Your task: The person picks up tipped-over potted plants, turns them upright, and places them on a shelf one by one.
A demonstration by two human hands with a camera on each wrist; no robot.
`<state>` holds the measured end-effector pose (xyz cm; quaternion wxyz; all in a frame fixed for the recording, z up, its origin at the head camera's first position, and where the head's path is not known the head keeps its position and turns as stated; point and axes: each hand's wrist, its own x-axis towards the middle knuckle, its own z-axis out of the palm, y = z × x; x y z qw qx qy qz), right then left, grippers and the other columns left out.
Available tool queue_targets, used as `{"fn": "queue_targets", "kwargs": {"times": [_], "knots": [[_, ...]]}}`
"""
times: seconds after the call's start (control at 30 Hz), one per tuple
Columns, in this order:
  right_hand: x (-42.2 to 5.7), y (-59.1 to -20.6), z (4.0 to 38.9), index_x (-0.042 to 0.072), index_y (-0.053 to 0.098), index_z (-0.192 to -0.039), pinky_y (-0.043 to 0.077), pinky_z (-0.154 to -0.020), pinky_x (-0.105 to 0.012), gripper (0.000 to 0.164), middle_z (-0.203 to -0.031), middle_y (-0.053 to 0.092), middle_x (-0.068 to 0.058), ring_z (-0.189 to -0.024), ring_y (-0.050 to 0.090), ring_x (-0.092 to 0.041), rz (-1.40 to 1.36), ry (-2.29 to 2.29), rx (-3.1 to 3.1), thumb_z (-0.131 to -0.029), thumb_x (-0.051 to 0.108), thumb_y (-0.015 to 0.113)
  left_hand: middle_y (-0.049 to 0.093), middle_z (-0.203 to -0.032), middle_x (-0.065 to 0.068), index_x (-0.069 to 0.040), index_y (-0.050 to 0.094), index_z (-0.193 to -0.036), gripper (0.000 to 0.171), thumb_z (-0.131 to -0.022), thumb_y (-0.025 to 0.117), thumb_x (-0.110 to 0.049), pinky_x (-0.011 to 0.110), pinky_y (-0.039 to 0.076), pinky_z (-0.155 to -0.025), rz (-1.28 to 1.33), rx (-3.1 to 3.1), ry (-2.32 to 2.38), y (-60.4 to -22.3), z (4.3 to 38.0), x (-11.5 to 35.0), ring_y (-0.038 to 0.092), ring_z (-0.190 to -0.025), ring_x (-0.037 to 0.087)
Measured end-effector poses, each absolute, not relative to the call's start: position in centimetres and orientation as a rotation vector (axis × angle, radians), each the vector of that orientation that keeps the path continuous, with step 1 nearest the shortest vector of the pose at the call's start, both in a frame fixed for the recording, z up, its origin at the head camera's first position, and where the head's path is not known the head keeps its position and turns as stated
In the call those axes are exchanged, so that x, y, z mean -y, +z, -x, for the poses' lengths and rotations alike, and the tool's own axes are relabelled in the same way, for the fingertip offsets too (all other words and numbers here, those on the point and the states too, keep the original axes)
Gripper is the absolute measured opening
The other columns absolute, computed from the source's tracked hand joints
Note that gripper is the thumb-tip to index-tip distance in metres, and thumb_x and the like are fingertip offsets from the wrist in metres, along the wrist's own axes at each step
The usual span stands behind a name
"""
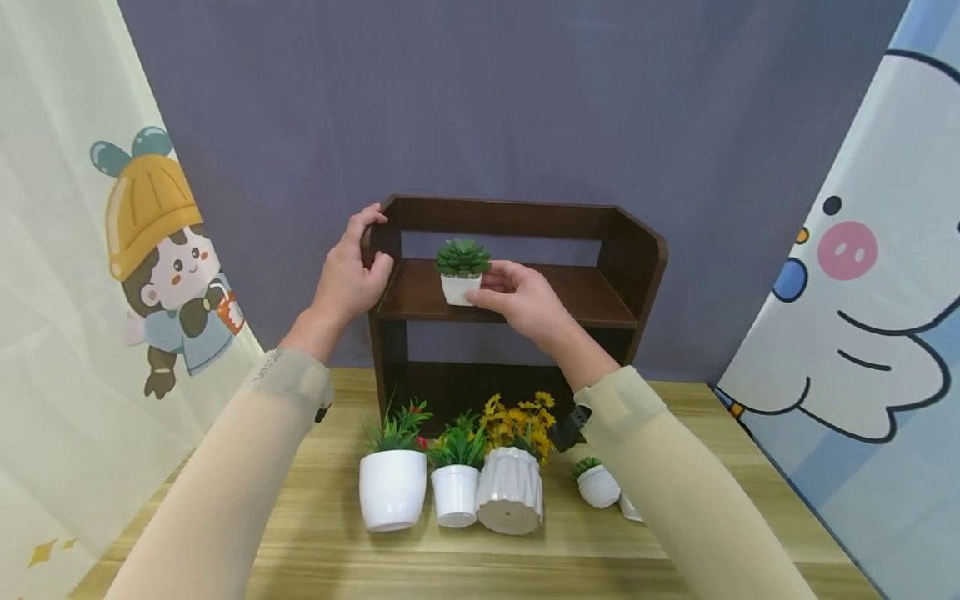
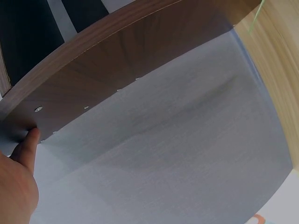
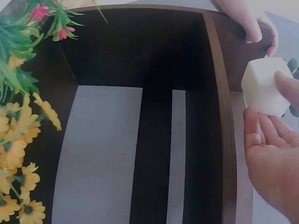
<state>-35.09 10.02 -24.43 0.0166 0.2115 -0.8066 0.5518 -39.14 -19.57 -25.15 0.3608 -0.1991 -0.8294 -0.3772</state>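
My right hand (image 1: 528, 302) pinches a small white square pot with a green succulent (image 1: 462, 260) between thumb and fingers. It holds the plant in front of the upper tier of a dark brown wooden shelf (image 1: 510, 213). In the right wrist view the pot (image 3: 264, 86) shows from below, thumb on one side and fingertips on the other. My left hand (image 1: 351, 271) grips the shelf's left side panel near its top, thumb toward the inside. The left wrist view shows a finger on the panel's outer face (image 2: 117, 60).
Before the shelf stand a white pot with red-flowered greenery (image 1: 392, 492), a smaller white pot of green leaves (image 1: 455, 497) and a ribbed pot with yellow flowers (image 1: 510, 492), tilted. A small round succulent pot (image 1: 598, 487) lies tipped to the right, another white pot (image 1: 630, 508) partly behind my sleeve.
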Motion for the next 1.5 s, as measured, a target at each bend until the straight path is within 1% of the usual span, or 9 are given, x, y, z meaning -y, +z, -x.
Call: {"fn": "queue_targets", "kwargs": {"times": [0.3,0.47,0.6,0.73,0.8,0.97,1.3,1.5], "knots": [[-8.7,-24.0,36.5,0.011,0.057,-0.157,0.051,-0.116,-0.052,0.063,-0.148,0.069,-0.01,-0.134,0.066,-0.027,-0.653,1.745,2.507,-0.101,0.03,0.08,0.042,-0.177,0.0,-0.018,0.048,-0.154,0.054,-0.101,0.052,-0.01,0.059,0.05,-0.094,0.505,2.145,-0.967,-25.2,39.0,19.5,0.061,-0.121,0.042],[-8.1,-24.0,37.3,0.009,0.058,-0.156,0.052,-0.115,-0.052,0.062,-0.146,0.07,-0.011,-0.133,0.067,-0.027,-0.656,1.731,2.507,-0.101,0.029,0.08,0.042,-0.177,-0.001,-0.019,0.048,-0.154,0.054,-0.101,0.052,-0.012,0.058,0.05,-0.093,0.507,2.141,-0.971,-25.1,39.1,19.5,0.061,-0.12,0.043],[-7.6,-23.9,37.9,0.008,0.057,-0.157,0.051,-0.116,-0.052,0.063,-0.149,0.069,-0.013,-0.136,0.066,-0.029,-0.667,1.723,2.525,-0.102,0.028,0.079,0.041,-0.177,-0.004,-0.02,0.048,-0.154,0.054,-0.101,0.052,-0.012,0.057,0.051,-0.092,0.503,2.142,-0.976,-25.1,39.1,19.5,0.061,-0.12,0.042],[-7.4,-23.8,38.3,0.009,0.053,-0.161,0.049,-0.119,-0.051,0.069,-0.154,0.065,-0.011,-0.143,0.062,-0.028,-0.651,1.678,2.571,-0.102,0.032,0.079,0.039,-0.178,-0.007,-0.021,0.047,-0.156,0.054,-0.103,0.05,-0.013,0.054,0.05,-0.087,0.507,2.155,-0.977,-25.0,39.0,19.5,0.062,-0.112,0.041],[-7.2,-23.7,38.4,0.009,0.05,-0.163,0.048,-0.12,-0.051,0.071,-0.156,0.064,-0.011,-0.145,0.06,-0.028,-0.645,1.667,2.582,-0.102,0.034,0.078,0.038,-0.178,-0.009,-0.021,0.046,-0.157,0.054,-0.103,0.048,-0.013,0.051,0.048,-0.083,0.509,2.159,-0.976,-25.1,38.9,19.5,0.063,-0.105,0.039],[-7.0,-23.7,38.9,0.008,0.047,-0.165,0.049,-0.119,-0.052,0.074,-0.159,0.061,-0.012,-0.145,0.06,-0.03,-0.647,1.687,2.59,-0.103,0.033,0.078,0.038,-0.178,-0.01,-0.023,0.046,-0.157,0.054,-0.104,0.048,-0.013,0.046,0.045,-0.076,0.502,2.161,-0.969,-25.2,39.0,19.5,0.062,-0.092,0.036],[-6.5,-23.9,39.4,0.007,0.049,-0.163,0.048,-0.121,-0.051,0.071,-0.158,0.063,-0.013,-0.143,0.062,-0.03,-0.659,1.615,2.672,-0.103,0.028,0.078,0.037,-0.179,-0.008,-0.022,0.046,-0.157,0.053,-0.104,0.048,-0.014,0.047,0.046,-0.077,0.494,2.174,-0.979,-25.3,38.9,19.4,0.062,-0.096,0.037],[-6.2,-23.9,39.7,0.005,0.051,-0.162,0.048,-0.122,-0.049,0.07,-0.156,0.065,-0.014,-0.143,0.062,-0.029,-0.66,1.587,2.695,-0.102,0.027,0.079,0.038,-0.178,-0.009,-0.023,0.046,-0.158,0.054,-0.105,0.049,-0.013,0.046,0.045,-0.074,0.485,2.173,-0.97,-25.3,38.9,19.4,0.059,-0.086,0.037]]}}
